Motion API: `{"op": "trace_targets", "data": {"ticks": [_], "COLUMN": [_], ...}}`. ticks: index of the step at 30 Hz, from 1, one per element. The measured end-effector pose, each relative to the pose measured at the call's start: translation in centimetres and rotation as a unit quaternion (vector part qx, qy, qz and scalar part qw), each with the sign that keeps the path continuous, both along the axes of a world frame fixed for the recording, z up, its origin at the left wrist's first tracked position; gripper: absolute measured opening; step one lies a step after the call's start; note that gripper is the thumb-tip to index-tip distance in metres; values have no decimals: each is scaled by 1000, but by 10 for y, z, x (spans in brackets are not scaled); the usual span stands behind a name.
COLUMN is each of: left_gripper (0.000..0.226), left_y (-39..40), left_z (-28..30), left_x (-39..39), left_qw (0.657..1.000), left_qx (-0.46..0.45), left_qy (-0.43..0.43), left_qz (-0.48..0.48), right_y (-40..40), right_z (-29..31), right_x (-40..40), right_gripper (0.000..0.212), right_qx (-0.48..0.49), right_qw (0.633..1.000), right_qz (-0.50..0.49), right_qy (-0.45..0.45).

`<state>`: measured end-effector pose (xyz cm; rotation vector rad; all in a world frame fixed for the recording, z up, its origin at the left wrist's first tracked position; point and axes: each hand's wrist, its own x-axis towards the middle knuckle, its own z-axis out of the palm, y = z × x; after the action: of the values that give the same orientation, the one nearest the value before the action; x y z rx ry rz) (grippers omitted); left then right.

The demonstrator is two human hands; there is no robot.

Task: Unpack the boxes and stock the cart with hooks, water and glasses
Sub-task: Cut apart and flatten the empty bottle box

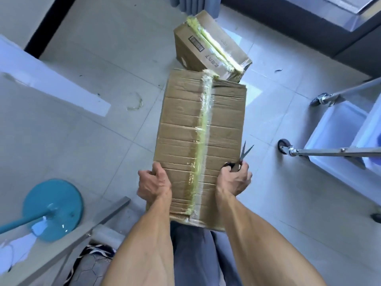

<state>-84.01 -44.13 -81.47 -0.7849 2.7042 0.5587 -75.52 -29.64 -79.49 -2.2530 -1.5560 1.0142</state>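
Note:
A large cardboard box (181, 124) lies on the floor in front of me, sealed along its middle with yellowish tape (203, 129). My left hand (153, 182) grips the box's near left edge. My right hand (234, 178) is at the box's right edge and holds black-handled scissors (243, 154), blades slightly apart and pointing away from me. A smaller taped cardboard box (208, 46) stands tilted just beyond the large one. The metal cart (338, 149) with castor wheels is at the right.
A white table (41, 124) fills the left side. A teal round stand base (53, 209) sits on the floor at the lower left, beside a metal bar (99, 221). Scraps of tape (135, 104) lie on the tiled floor. A dark wall base runs across the top right.

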Motion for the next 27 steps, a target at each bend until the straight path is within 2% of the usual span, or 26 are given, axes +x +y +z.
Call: {"op": "trace_targets", "data": {"ticks": [3, 6, 8, 12, 15, 18, 21, 24, 27], "left_gripper": [61, 73, 72, 63, 50, 41, 40, 30, 20], "left_y": [-10, -11, -5, 35, 71, 94, 97, 100, 122], "left_z": [2, -5, -12, -23, -23, -19, -15, -8, -11], "left_x": [-3, -7, -7, -1, 1, -9, -23, -36, -63], "left_qw": [992, 974, 962, 962, 962, 951, 959, 981, 973], "left_qx": [5, 20, 50, 84, 106, 137, 85, -11, -8], "left_qy": [-1, -17, -24, -58, -125, -218, -260, -183, -82], "left_qz": [125, 224, 267, 254, 218, 172, 70, -58, -216], "right_y": [10, 12, 13, 31, 45, 45, 52, 63, 69], "right_z": [10, 12, 11, 7, 5, 1, -9, -19, -27], "right_x": [-45, -93, -118, -153, -170, -170, -147, -116, -88], "right_gripper": [46, 41, 36, 34, 37, 54, 62, 48, 38], "right_qx": [18, 15, 26, 114, 150, 187, 194, 133, 39], "right_qw": [992, 954, 934, 882, 842, 847, 867, 907, 962], "right_qz": [124, 298, 357, 456, 518, 497, 448, 364, 209], "right_qy": [19, 15, 11, 18, 9, -31, -105, -163, -174]}}
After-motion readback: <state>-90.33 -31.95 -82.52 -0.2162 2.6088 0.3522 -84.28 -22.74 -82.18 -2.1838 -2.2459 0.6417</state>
